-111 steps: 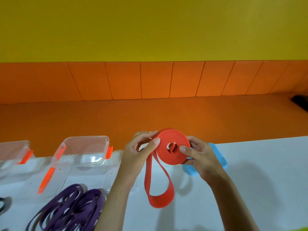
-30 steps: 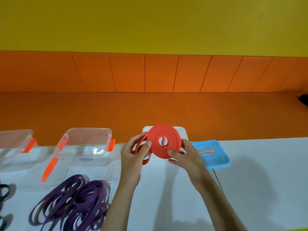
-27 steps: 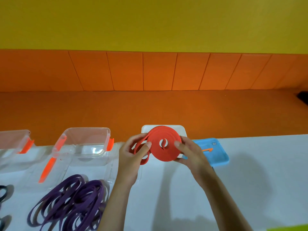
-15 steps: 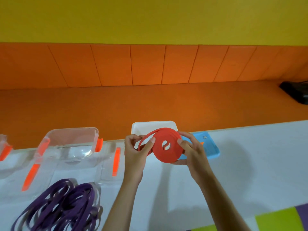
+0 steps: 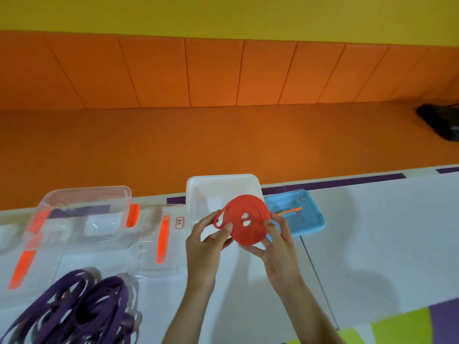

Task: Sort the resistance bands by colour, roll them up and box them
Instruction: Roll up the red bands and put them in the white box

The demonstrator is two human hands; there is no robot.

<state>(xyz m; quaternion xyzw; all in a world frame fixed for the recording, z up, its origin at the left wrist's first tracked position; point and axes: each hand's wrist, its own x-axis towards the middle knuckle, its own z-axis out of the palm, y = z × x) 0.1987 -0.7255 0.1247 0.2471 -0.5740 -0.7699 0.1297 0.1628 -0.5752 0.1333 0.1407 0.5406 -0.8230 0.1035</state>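
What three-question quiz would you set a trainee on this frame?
1. True or false: both the left hand and the right hand hold the red band.
2. Which container stands just behind the roll?
A. white box
B. blue lid
C. clear box
3. Fill in: the unrolled bands at lower left are ___.

Key: 1 true; 2 A; 3 purple.
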